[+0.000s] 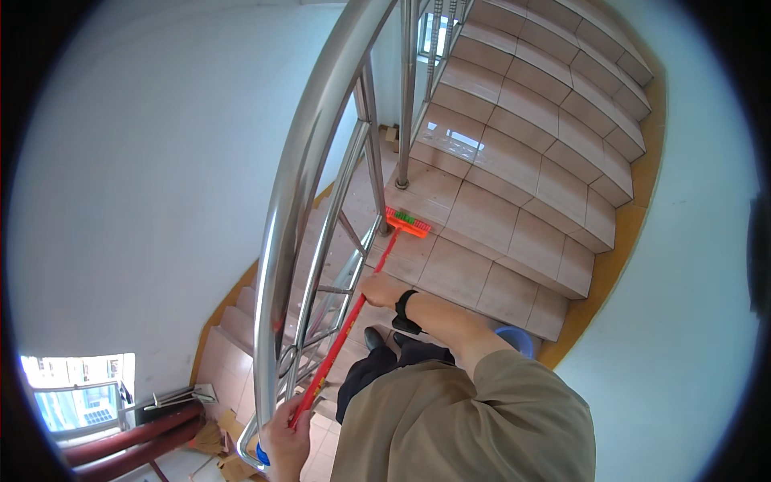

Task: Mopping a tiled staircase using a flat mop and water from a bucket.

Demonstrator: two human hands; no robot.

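Long red-handled floor brush slants ahead: left hand closed round near end, right hand clasping farther up, spaced prob. for leverage. Beyond the right hand, its orange head w/ pink-green bristles meets beige tiles beside a silvery metal railing post.

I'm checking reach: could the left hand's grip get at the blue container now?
Probably not: the left grip is closed around the red handle, with the torso and right arm between it and the blue container.
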